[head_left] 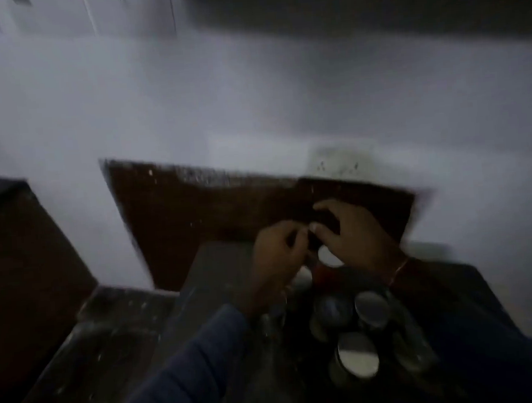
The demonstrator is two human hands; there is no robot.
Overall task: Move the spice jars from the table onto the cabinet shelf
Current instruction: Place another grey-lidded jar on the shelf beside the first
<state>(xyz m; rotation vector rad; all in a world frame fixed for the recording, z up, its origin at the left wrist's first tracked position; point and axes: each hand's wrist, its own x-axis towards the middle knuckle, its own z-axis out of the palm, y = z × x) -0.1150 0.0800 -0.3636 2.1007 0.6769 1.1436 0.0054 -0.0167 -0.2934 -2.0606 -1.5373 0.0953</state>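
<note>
The frame is dark and motion-blurred. Several spice jars with round silver lids stand close together on the dark table at the bottom right. Above the cluster, my right hand curls thumb and fingers round a dark jar; a pale lid shows just under it. My left hand, in a blue sleeve, has its fingers curled against the same jar from the left. Blur hides whether it grips the jar. No cabinet shelf can be made out.
A dark brown panel lies beyond the table against a pale surface. A dark cabinet-like block stands at the left edge. A dark band runs across the top right.
</note>
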